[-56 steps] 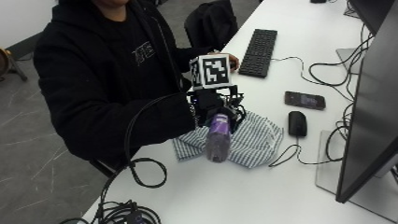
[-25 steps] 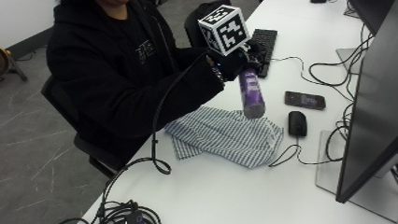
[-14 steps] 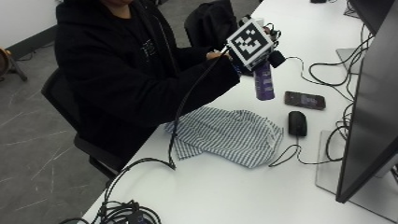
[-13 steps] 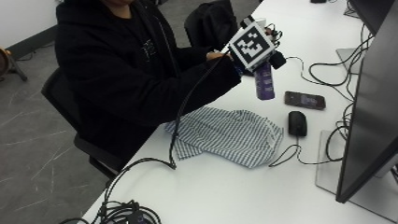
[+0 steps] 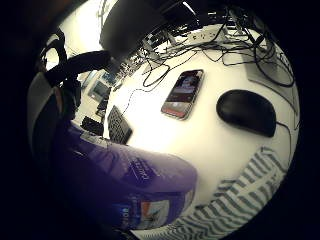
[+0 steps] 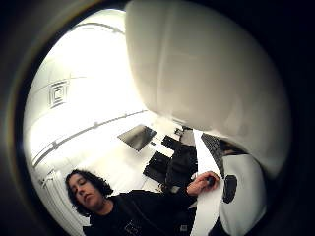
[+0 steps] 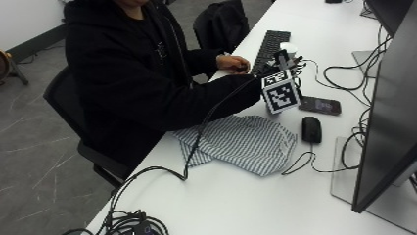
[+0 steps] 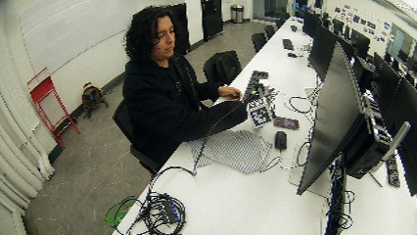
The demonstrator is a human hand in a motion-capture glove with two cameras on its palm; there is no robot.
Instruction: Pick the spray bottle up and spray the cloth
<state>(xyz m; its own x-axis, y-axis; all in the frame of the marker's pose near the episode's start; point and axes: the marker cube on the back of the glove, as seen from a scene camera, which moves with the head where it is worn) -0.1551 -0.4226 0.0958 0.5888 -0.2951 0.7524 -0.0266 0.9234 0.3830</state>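
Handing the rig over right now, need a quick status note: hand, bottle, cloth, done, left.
Right hand: gloved, raised above the white table, holding the purple plastic spray bottle; the fingers themselves are not visible.
Bottle: close against the palm, over the table beside the black phone and black mouse.
Striped grey-and-white cloth: crumpled on the table in front of the person, untouched.
Done: bottle picked up.
Left: aim at the cloth and spray.

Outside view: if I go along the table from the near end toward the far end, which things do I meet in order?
Bundle of cables → striped cloth → black mouse → phone → black keyboard.
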